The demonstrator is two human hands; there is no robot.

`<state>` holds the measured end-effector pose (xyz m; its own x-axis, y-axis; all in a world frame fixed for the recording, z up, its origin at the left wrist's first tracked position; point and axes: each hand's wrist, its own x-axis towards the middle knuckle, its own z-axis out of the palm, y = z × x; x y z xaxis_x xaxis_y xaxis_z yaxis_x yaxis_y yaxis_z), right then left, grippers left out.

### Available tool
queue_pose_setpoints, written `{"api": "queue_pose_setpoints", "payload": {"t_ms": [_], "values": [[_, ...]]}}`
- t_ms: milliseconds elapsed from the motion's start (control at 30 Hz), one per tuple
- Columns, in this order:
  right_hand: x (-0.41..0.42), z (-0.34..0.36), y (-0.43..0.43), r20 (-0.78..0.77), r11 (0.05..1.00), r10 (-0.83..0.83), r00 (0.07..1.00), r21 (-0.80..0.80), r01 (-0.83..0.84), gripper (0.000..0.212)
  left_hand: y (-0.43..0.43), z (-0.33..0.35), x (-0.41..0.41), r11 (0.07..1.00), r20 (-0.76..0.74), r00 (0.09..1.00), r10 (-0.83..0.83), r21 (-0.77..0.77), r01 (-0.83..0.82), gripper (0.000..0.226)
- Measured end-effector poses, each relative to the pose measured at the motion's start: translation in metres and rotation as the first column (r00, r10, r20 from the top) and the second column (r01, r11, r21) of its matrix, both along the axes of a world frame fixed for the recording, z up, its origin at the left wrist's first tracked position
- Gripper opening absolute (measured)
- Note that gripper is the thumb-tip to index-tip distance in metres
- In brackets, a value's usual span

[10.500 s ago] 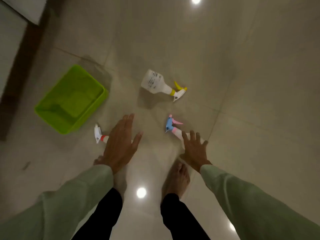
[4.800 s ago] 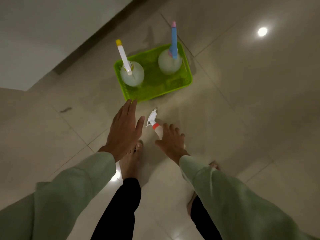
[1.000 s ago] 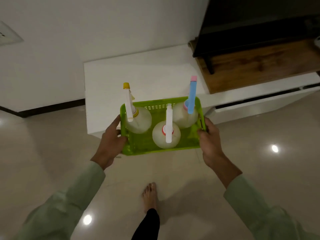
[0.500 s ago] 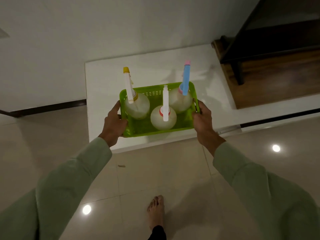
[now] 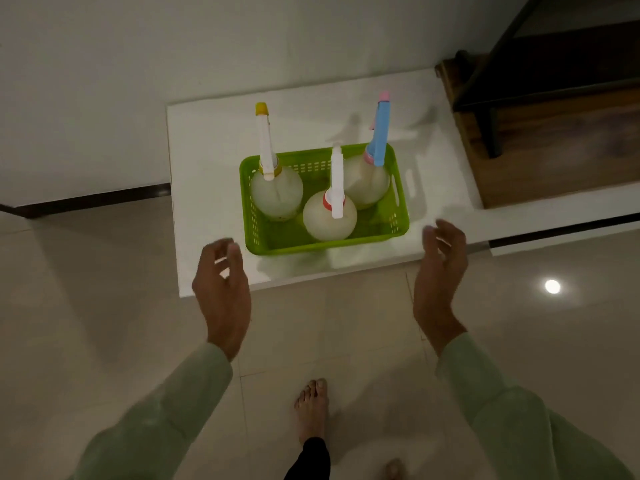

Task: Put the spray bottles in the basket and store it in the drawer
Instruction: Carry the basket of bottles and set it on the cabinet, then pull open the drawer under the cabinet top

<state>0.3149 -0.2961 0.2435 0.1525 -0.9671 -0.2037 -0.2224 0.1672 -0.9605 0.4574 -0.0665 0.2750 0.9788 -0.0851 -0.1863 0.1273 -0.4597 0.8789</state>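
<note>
Dim room, ceiling-light glare on glossy floor (image 5: 552, 286), soft wide-angle edges

Three spray bottles (image 5: 329, 216) stand in the basket (image 5: 325, 242) on the cabinet top (image 5: 207, 168).

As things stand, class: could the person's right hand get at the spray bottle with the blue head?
Probably yes. The right hand is open and empty, just off the green basket. The blue-headed bottle stands upright in the basket's far right corner, with nothing above it blocking the way.
</note>
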Motion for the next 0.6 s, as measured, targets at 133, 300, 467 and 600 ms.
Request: {"api": "queue_pose_setpoints", "payload": {"t_ms": [133, 300, 467, 600], "values": [[-0.048, -0.048, 0.037, -0.145, 0.926, -0.148, 0.978, 0.327, 0.189, 0.007, 0.016, -0.039, -0.062, 0.991, -0.268, 0.958, 0.104, -0.055, -0.123, 0.024], [-0.059, -0.133, 0.044, 0.063, 0.521, -0.093, 0.994, 0.853, -0.005, 0.049, 0.01, -0.132, -0.077, 0.887, -0.852, 0.513, 0.105, -0.154, -0.436, 0.037], [-0.025, -0.219, 0.025, 0.223, 0.434, -0.22, 0.949, 0.894, -0.11, 0.069, -0.026, -0.232, -0.062, 0.705, -0.918, 0.389, 0.076, -0.226, -0.672, 0.068], [-0.001, -0.275, 0.011, 0.274, 0.393, -0.267, 0.924, 0.906, -0.155, 0.097, -0.045, -0.287, -0.049, 0.556, -0.929, 0.351, 0.113, -0.234, -0.798, 0.084]]}}
